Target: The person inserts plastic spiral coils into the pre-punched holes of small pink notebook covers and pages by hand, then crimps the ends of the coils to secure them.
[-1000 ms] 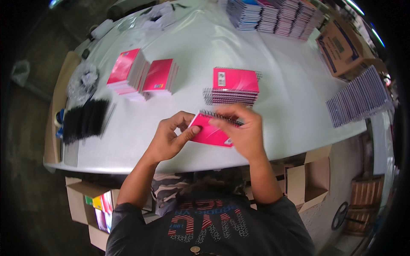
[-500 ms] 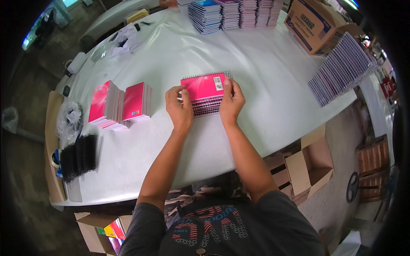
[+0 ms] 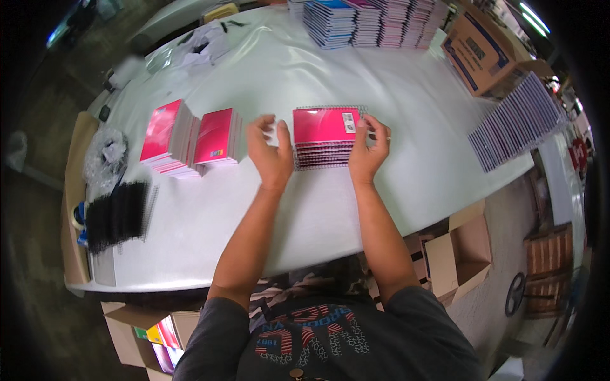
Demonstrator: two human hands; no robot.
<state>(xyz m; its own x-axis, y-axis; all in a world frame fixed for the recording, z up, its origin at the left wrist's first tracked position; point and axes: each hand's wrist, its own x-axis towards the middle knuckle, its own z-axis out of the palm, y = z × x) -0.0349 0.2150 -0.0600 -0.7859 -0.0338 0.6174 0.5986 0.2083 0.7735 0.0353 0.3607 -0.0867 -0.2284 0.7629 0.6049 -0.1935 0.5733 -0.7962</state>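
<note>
A stack of spiral-bound notebooks (image 3: 325, 128) with a pink cover on top lies in front of me, its dark wire bindings showing along the near side. My left hand (image 3: 272, 152) is off the stack's left side, fingers parted and holding nothing. At the right edge my right hand (image 3: 370, 151) is open with bent fingers, its thumb beside the top cover's corner; whether it touches is hard to tell. Left of my hands stand two piles of pink-covered books without visible wire, a taller pile (image 3: 160, 132) and a shorter pile (image 3: 215, 136).
Black wire coils (image 3: 117, 216) lie at the table's left edge, near crumpled clear plastic (image 3: 107, 159). Several notebook stacks (image 3: 327, 25) stand at the far side. A cardboard box (image 3: 473, 54) and a long row of bound notebooks (image 3: 518, 124) occupy the right. Open cartons (image 3: 445, 260) sit below the table edge.
My left hand has let go of the notebook stack and moved off its left side. My right hand has loosened at the right edge. The whole view has shifted slightly.
</note>
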